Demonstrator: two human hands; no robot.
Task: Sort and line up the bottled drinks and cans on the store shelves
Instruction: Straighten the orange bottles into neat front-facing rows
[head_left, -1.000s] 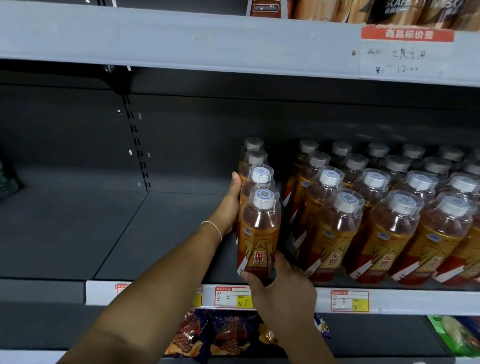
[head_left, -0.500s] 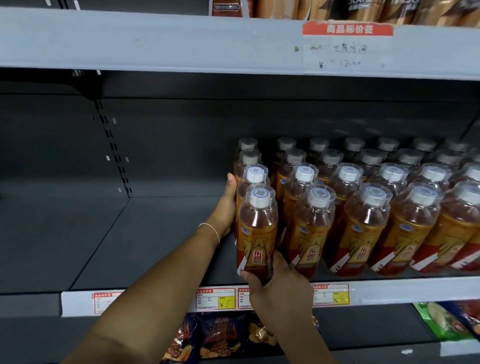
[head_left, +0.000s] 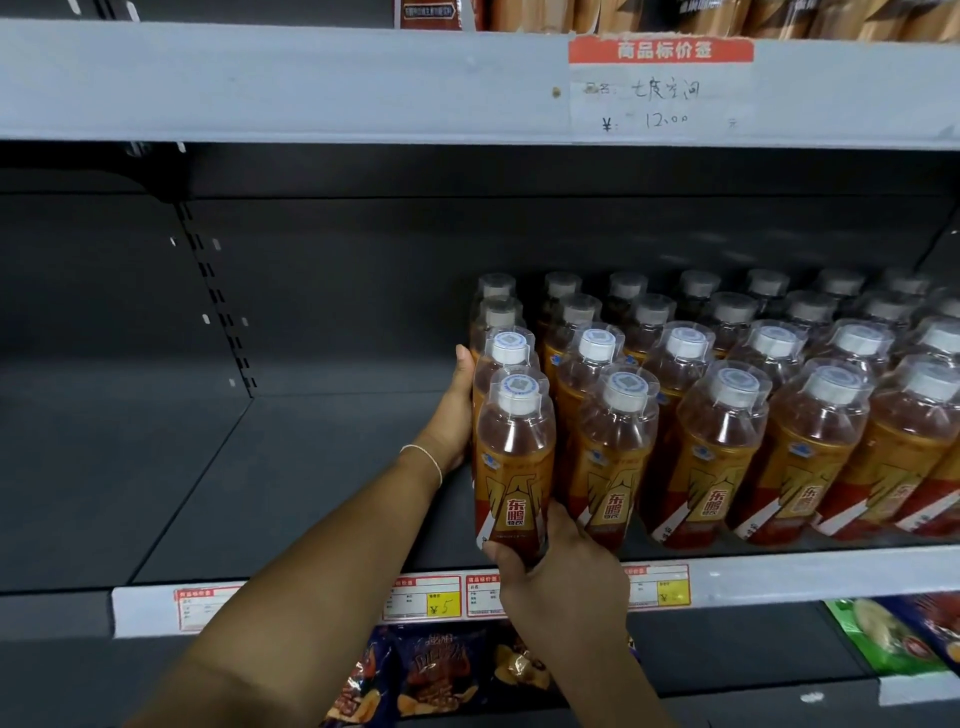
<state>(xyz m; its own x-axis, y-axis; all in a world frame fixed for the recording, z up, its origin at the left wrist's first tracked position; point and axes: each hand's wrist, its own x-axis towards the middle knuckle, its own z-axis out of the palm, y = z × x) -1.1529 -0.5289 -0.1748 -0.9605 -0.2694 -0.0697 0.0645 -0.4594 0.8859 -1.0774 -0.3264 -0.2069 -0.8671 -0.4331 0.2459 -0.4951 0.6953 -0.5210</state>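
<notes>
Rows of orange-labelled drink bottles with white caps fill the right part of the dark shelf (head_left: 291, 499). The leftmost row (head_left: 506, 358) runs front to back. My left hand (head_left: 454, 415) lies flat against the left side of that row, fingers straight. My right hand (head_left: 556, 566) grips the base of the front bottle (head_left: 514, 462) of the row, at the shelf's front edge. The neighbouring row (head_left: 613, 447) stands close on the right, with a narrow gap.
The left half of the shelf holds nothing. A grey upper shelf (head_left: 311, 78) with a handwritten price tag (head_left: 660, 88) hangs overhead. Price labels (head_left: 426, 597) line the front rail. Snack bags (head_left: 431, 675) lie on the shelf below.
The leftmost row has closed up toward the rows on its right; the wide gap seen earlier is now narrow. Both hands keep the same hold.
</notes>
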